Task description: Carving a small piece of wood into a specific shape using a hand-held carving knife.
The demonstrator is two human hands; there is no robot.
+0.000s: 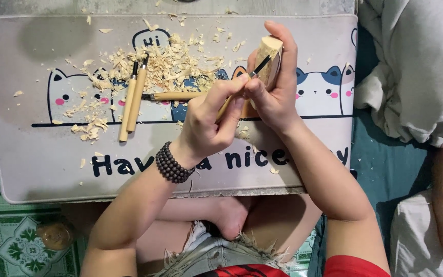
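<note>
three spare carving tools (135, 100) lie among shavings (170, 64) on one cat-print mat (42, 169); bare mat lies toward its near edge. left hand (208, 123) grips a knife (255, 72); right hand (275, 87) clasps one wood block (272, 51) above the mat.

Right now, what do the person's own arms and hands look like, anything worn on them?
Both forearms are bare, with no gloves or rings that show. The left hand has a dark brown beaded bracelet wound in several strands round its wrist. The right hand wears nothing at the wrist. Red sleeve fabric shows at the right upper arm.
</note>
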